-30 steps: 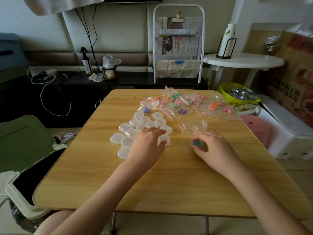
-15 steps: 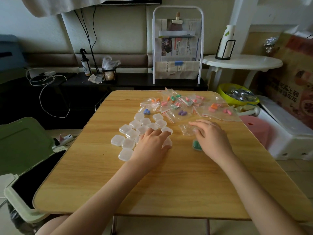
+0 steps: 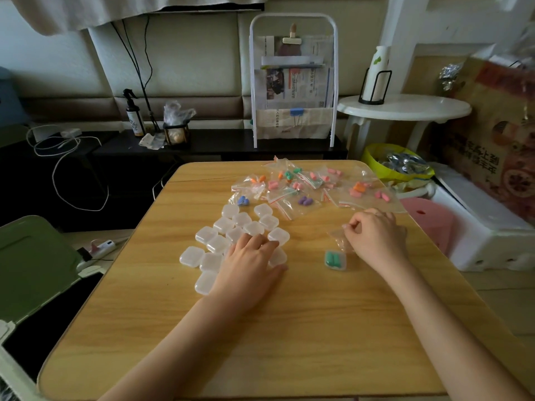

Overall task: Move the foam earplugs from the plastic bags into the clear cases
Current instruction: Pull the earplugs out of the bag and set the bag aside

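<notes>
On the wooden table, left of centre, the left hand lies over the near edge of the empty clear cases, fingers mostly straight and resting on them, thumb beside one. Looks like it's picking out the next case; no firm grip visible. Right hand is well apart to the right, fingers curled, pinching an emptied plastic bag, probably to get it out of the way. Just beside that bag, toward the person, one filled case holds two green earplugs and sits away from the empties, so done and not-done don't mix. Remaining earplugs are in the bags at the far edge: orange, pink, purple, blue, green. Judging by that pile, one case done, most of the job left. Thin film and cases that slide: the bag needs a pinch, cases need pinning.
</notes>
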A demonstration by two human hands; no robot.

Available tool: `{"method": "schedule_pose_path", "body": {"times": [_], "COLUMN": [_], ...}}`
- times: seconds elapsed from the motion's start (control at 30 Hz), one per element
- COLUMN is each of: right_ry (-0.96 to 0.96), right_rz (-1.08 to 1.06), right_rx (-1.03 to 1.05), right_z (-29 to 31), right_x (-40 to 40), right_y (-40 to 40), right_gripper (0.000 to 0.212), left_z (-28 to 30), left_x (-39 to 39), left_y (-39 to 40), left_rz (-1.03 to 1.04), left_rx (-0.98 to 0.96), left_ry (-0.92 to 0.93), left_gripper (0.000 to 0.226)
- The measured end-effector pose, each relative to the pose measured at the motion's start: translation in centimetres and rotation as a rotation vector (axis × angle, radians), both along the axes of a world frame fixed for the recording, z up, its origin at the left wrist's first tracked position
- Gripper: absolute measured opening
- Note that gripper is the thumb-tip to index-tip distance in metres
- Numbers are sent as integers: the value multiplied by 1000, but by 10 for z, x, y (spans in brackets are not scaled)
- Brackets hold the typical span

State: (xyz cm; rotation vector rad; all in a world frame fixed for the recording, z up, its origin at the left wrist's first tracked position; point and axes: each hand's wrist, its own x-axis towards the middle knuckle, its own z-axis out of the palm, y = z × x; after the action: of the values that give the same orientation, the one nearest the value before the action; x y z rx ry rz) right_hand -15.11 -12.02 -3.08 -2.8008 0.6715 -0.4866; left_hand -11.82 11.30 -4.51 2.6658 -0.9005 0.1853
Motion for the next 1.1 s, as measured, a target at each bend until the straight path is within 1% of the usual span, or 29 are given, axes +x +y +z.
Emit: {"method": "schedule_pose_path", "body": {"times": [0.07, 0.1, 0.2, 0.27, 0.3, 0.4, 0.47, 0.5, 0.57, 0.67, 0.73, 0.77, 0.83, 0.87, 0.9, 0.93, 0.97, 1.03, 1.1], "right_ry": [-75, -83, 15, 92, 97, 22, -73, -152, -348, -555, -636, -647, -614, -579, -540, -500, -460, -369, -292], "right_rz": [3, 13, -10, -52, -66, -113, -107, -95, -45, 38, 74, 86, 112, 138, 172, 207, 239, 280, 305], "right_rx": [32, 30, 2, 4, 1, -57, -83, -57, 57, 289, 554, 711, 1035, 1193, 1315, 1390, 1426, 1435, 1426], "right_z": [5, 7, 6, -5, -11, -18, -16, -14, -8, 10, 24, 30, 36, 38, 39, 40, 41, 42, 43], "right_x": [10, 17, 44, 65, 73, 83, 82, 80, 76, 62, 48, 40, 19, 7, -3, -12, -21, -33, -42], "right_y": [-4, -7, -26, -41, -46, -51, -51, -51, -46, -27, -8, 2, 24, 34, 44, 53, 61, 76, 88], "right_gripper": [10, 11, 35, 36, 32, 18, 16, 18, 20, 23, 23, 19, 9, 9, 11, 13, 12, 12, 26], "left_z": [1, 2, 2, 0, 0, -4, -7, -8, -9, -1, 5, 8, 14, 17, 20, 22, 24, 28, 33], "left_x": [2, 3, 7, 11, 12, 15, 17, 18, 19, 12, 5, 1, -9, -14, -19, -23, -28, -35, -39], "left_y": [-1, -2, -5, -7, -6, -4, -2, -2, -4, -8, -11, -12, -12, -12, -12, -13, -13, -13, -11], "left_rz": [-5, -8, -12, -22, -30, -60, -79, -93, -127, -156, -168, -171, -178, -184, -187, -187, -181, -161, -146], "left_rx": [-6, -11, -13, -26, -32, -89, -139, -164, -269, -459, -537, -574, -667, -714, -755, -789, -824, -907, -984], "left_ry": [1, -2, -10, -21, -31, -53, -92, -131, -195, -146, -121, -116, -89, -70, -52, -30, 2, 119, 285], "left_gripper": [52, 51, 50, 50, 51, 52, 50, 47, 39, 33, 27, 23, 17, 16, 15, 15, 16, 18, 25]}}
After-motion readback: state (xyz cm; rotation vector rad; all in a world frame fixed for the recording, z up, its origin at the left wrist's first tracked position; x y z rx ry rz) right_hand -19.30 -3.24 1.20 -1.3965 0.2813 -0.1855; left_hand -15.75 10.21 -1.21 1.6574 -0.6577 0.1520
